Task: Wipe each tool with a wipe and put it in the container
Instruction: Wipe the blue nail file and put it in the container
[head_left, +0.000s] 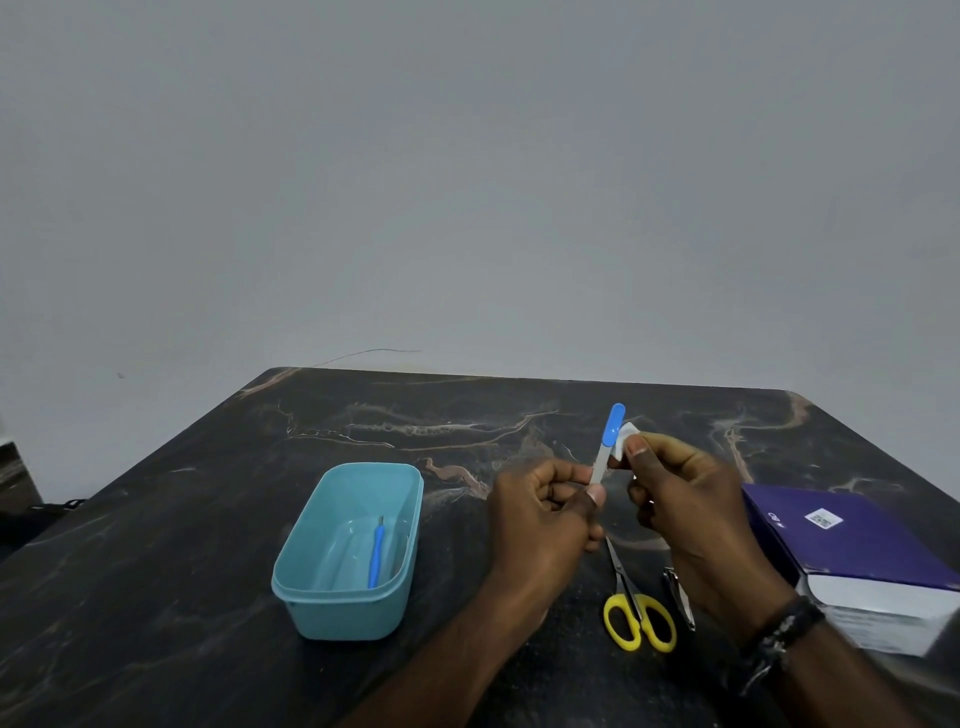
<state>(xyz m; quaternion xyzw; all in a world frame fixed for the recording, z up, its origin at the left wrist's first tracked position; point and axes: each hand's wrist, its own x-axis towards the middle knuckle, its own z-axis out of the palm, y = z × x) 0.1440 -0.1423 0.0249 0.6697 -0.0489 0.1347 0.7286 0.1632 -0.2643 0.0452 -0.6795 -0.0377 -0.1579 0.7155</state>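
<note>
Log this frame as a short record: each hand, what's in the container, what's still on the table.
left hand: holds nail file upright
right hand: presses wipe against the file
container: one blue-handled tool inside
on table: yellow scissors, nail clipper, purple box

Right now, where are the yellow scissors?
The yellow scissors lie flat on the dark table, below the two hands, right of the blue container and just left of the metal nail clipper.
</note>
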